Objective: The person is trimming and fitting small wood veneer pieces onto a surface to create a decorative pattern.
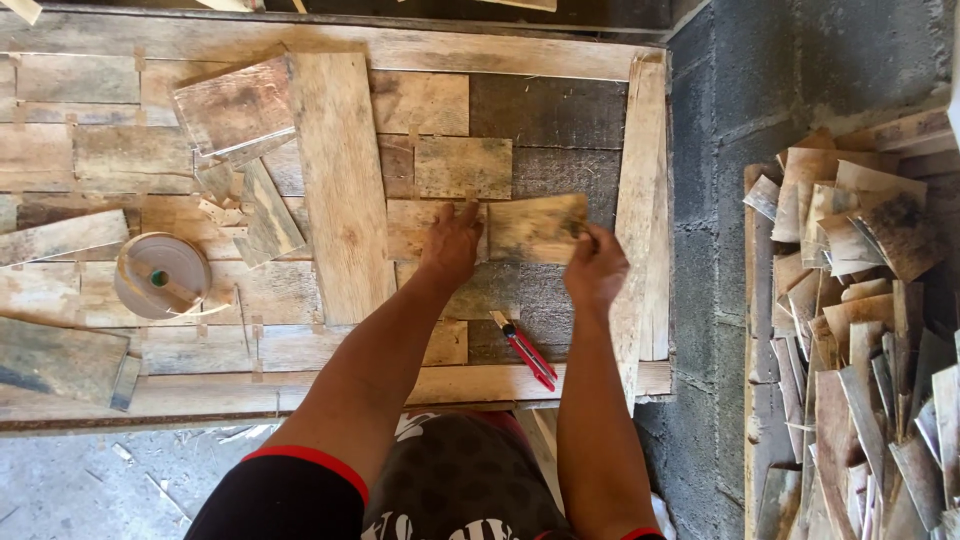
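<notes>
Between both hands on the plank counter (pixel 560 110), a weathered rectangular wood piece (pixel 535 228) lies crosswise, right hand (pixel 596 268) gripping its right end, left hand (pixel 450 245) flat beside its left end.

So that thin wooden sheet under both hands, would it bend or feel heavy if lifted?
The wooden sheet looks very thin, so it is probably light and may flex a little. Its rough, weathered edges suggest it could crack or splinter. The left hand and right hand both steady it, hinting it slides easily.
</notes>
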